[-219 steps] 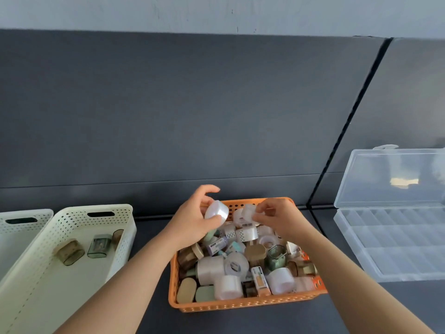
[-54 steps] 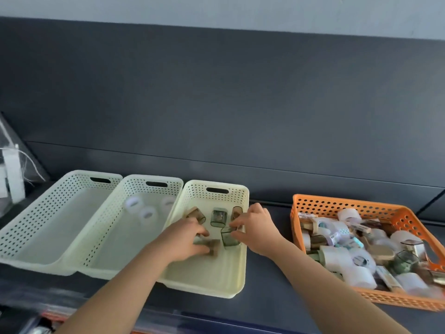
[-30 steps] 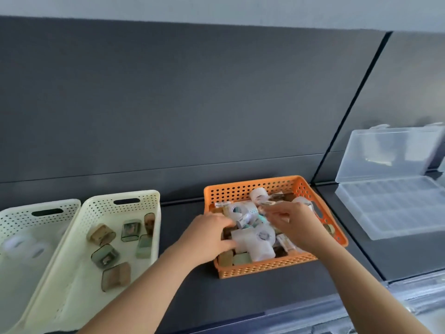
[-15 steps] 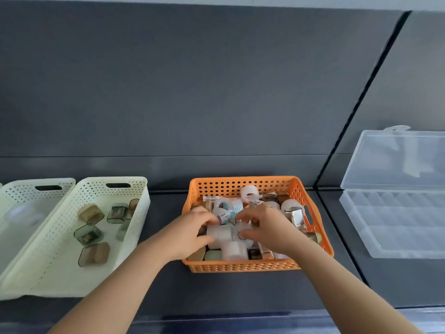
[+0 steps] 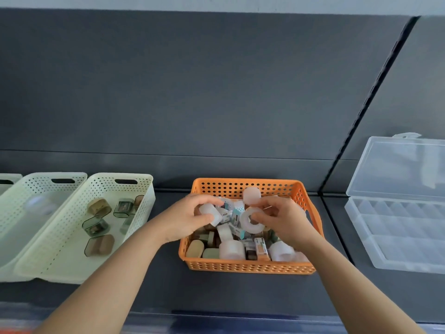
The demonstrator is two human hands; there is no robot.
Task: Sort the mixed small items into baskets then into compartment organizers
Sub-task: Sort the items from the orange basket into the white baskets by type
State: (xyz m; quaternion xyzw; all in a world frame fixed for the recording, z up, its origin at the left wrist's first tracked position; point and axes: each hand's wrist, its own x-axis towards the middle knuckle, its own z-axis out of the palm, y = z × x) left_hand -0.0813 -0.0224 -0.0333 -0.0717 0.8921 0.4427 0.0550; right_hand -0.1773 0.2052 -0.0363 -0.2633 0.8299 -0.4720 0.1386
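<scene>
An orange basket point(image 5: 248, 267) in the middle holds a heap of white tape rolls, small boxes and tins. Both hands are over it. My left hand point(image 5: 185, 219) grips a white tape roll point(image 5: 209, 212) lifted above the heap. My right hand point(image 5: 283, 219) pinches another white tape roll point(image 5: 250, 221) by its ring. To the left stands a cream basket point(image 5: 142, 189) with several small smoked-plastic boxes point(image 5: 99, 245). Further left, a second cream basket point(image 5: 14, 206) holds blurred white rolls point(image 5: 38, 204).
A clear compartment organizer point(image 5: 395, 237) lies open at the right, its lid point(image 5: 404, 165) leaning against the dark back wall. A third cream basket's edge point(image 5: 9, 177) shows at the far left. Bare dark tabletop lies between the baskets and in front of them.
Both hands have closed on tape rolls in the orange basket and lifted them slightly. Earlier they placed small boxes in the cream basket, then came back to the orange one.
</scene>
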